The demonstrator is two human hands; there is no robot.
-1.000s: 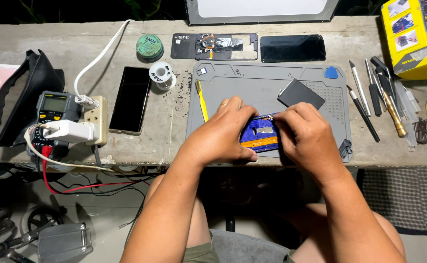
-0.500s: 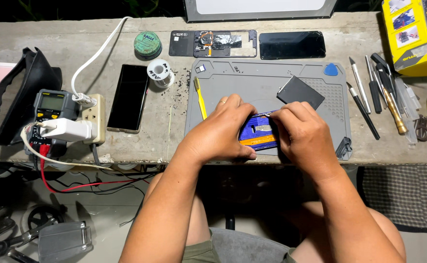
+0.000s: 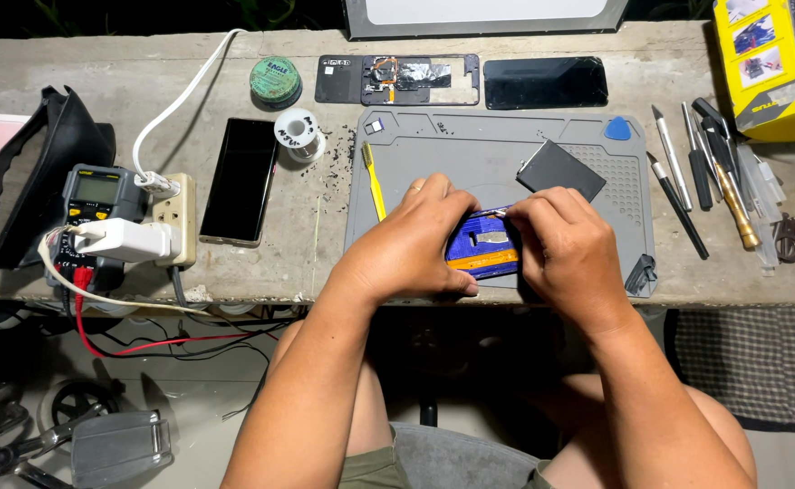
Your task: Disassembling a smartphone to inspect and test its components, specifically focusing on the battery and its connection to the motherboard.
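- Blue and orange, the small fixture sits near the front edge of the grey work mat, which lies toward the right half of the concrete surface; only the head view shows it.
- Left hand lies over the fixture's left end, fingers curled down and pressing it to the mat, thumb along the front side.
- Right hand is pinched shut on a thin metal tool whose tip meets the top edge of the fixture; the part being worked is too small to make out.
- Risk, as I judge it: the tip could skid off the edge toward the left fingers just beside it if the pressing hand eases.
- Another risk: the fixture is close to the mat's front edge, so a hard push toward the body could slide it off the surface.
- Dark flat battery lies just behind the right hand, apart from it; a jerk backward could knock it.
- Yellow pry stick lies by the mat's left edge, near the left wrist, and could be swept aside.
- Loose dark crumbs left of the mat might get under the work.
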